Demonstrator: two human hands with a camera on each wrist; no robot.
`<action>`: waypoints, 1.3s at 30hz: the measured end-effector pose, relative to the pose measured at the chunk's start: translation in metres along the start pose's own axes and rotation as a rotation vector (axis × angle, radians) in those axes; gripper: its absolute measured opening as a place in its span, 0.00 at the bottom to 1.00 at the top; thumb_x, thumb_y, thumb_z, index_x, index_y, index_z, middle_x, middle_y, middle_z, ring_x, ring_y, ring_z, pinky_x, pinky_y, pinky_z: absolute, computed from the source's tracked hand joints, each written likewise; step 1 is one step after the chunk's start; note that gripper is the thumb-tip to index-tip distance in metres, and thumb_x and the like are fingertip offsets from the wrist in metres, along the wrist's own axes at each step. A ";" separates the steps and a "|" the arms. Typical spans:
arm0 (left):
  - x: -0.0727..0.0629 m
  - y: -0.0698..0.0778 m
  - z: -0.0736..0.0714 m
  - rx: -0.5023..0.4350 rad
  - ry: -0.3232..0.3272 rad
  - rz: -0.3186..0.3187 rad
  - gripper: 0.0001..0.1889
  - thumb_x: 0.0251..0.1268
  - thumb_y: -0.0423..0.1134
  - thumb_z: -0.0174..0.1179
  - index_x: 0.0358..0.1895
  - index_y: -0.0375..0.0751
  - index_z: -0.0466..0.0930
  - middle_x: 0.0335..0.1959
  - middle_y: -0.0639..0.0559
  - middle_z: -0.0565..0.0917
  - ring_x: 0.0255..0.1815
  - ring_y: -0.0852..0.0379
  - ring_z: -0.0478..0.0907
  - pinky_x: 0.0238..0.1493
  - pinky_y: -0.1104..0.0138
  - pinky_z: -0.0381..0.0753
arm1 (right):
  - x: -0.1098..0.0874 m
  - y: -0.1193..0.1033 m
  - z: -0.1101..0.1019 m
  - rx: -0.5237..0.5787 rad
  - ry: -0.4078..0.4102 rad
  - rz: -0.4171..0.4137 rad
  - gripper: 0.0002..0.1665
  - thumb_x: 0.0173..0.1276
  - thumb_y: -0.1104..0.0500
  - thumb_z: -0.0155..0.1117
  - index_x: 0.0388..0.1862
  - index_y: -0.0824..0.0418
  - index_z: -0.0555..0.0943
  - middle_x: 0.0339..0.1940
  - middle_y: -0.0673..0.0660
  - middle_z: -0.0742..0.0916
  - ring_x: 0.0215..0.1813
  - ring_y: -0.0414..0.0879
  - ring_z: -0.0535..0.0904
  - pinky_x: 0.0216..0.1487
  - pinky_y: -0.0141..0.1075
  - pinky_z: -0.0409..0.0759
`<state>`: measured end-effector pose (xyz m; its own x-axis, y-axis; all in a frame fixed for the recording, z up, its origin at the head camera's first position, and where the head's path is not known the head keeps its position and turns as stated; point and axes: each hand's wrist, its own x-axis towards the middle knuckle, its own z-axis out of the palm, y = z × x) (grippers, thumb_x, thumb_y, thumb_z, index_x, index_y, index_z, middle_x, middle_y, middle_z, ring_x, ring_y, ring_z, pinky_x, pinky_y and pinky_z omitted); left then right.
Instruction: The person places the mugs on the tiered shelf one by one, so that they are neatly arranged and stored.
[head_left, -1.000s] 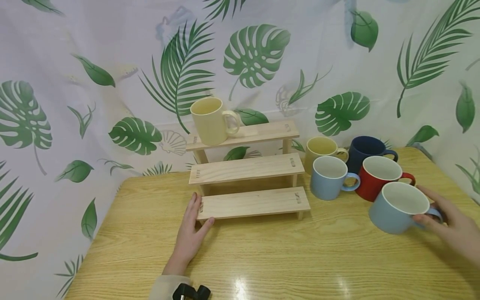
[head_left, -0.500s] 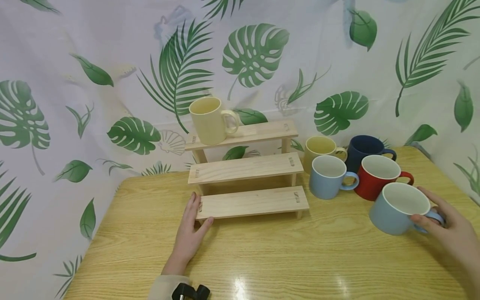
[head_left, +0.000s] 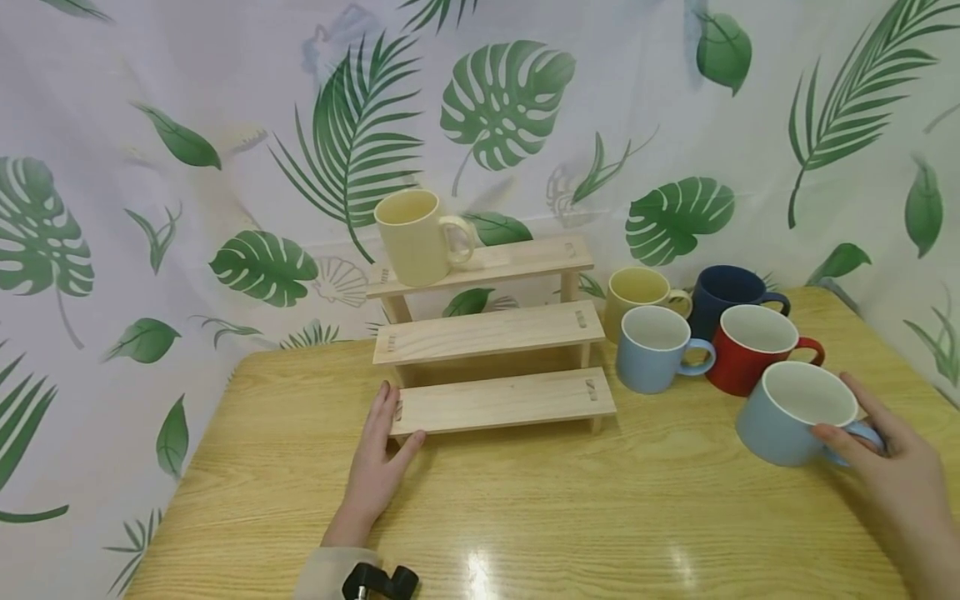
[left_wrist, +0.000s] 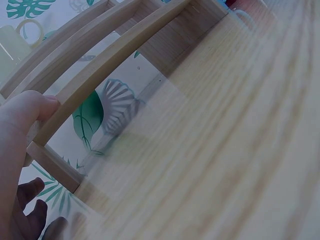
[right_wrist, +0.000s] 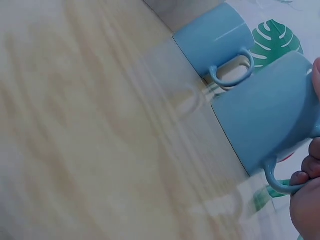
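Head view: I see the right hand (head_left: 900, 462) gripping a light blue mug (head_left: 772, 429) by its handle, near a red mug (head_left: 735, 367). The left hand (head_left: 377, 461), fingers extended, touches the wooden stand (head_left: 502, 404) at its lowest shelf's left end.

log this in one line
left hand: touches left end of bottom shelf | right hand: holds front blue mug by handle | top shelf: yellow mug

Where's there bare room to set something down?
Bare: the middle shelf, the bottom shelf beyond the left hand, the top shelf right of its yellow mug, and the table between left hand and right hand, also left of the shelves. Crowded: right of the shelves, where five mugs bunch together.
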<state>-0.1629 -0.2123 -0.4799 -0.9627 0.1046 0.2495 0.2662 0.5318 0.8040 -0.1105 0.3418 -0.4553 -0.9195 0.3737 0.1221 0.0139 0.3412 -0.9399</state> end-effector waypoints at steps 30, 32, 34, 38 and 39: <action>0.003 0.000 -0.001 0.011 0.010 0.015 0.40 0.68 0.51 0.57 0.77 0.49 0.46 0.78 0.48 0.44 0.72 0.48 0.58 0.68 0.44 0.52 | -0.006 -0.038 0.028 0.818 0.156 0.054 0.30 0.57 0.80 0.62 0.59 0.61 0.79 0.25 0.49 0.80 0.24 0.36 0.68 0.21 0.19 0.70; 0.003 0.000 0.000 0.011 0.010 0.013 0.40 0.68 0.51 0.57 0.77 0.49 0.46 0.78 0.48 0.44 0.72 0.48 0.58 0.68 0.44 0.52 | -0.006 -0.046 0.029 0.826 0.124 0.050 0.30 0.58 0.79 0.62 0.59 0.60 0.79 0.24 0.49 0.78 0.21 0.37 0.64 0.16 0.21 0.62; 0.002 0.000 0.000 0.010 0.010 0.014 0.40 0.68 0.51 0.57 0.77 0.49 0.46 0.78 0.48 0.44 0.72 0.48 0.58 0.68 0.44 0.53 | -0.007 -0.055 0.031 0.840 0.094 0.044 0.30 0.59 0.79 0.61 0.59 0.60 0.79 0.28 0.49 0.81 0.21 0.38 0.63 0.14 0.24 0.56; 0.002 -0.001 0.000 0.013 0.012 0.021 0.40 0.68 0.51 0.57 0.77 0.49 0.47 0.78 0.47 0.44 0.72 0.48 0.58 0.68 0.43 0.53 | -0.005 -0.074 0.037 0.878 0.043 0.010 0.28 0.60 0.79 0.60 0.59 0.62 0.78 0.35 0.50 0.84 0.23 0.38 0.65 0.15 0.25 0.56; 0.001 -0.002 0.000 0.013 0.013 0.022 0.40 0.68 0.51 0.57 0.77 0.50 0.47 0.78 0.47 0.45 0.72 0.48 0.58 0.68 0.43 0.53 | -0.004 -0.078 0.040 0.891 0.029 -0.008 0.28 0.60 0.79 0.59 0.59 0.64 0.78 0.38 0.50 0.85 0.25 0.38 0.67 0.16 0.23 0.59</action>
<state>-0.1646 -0.2133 -0.4806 -0.9560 0.1055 0.2737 0.2862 0.5407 0.7910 -0.1235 0.2794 -0.3947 -0.9078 0.4001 0.1262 -0.3141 -0.4490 -0.8365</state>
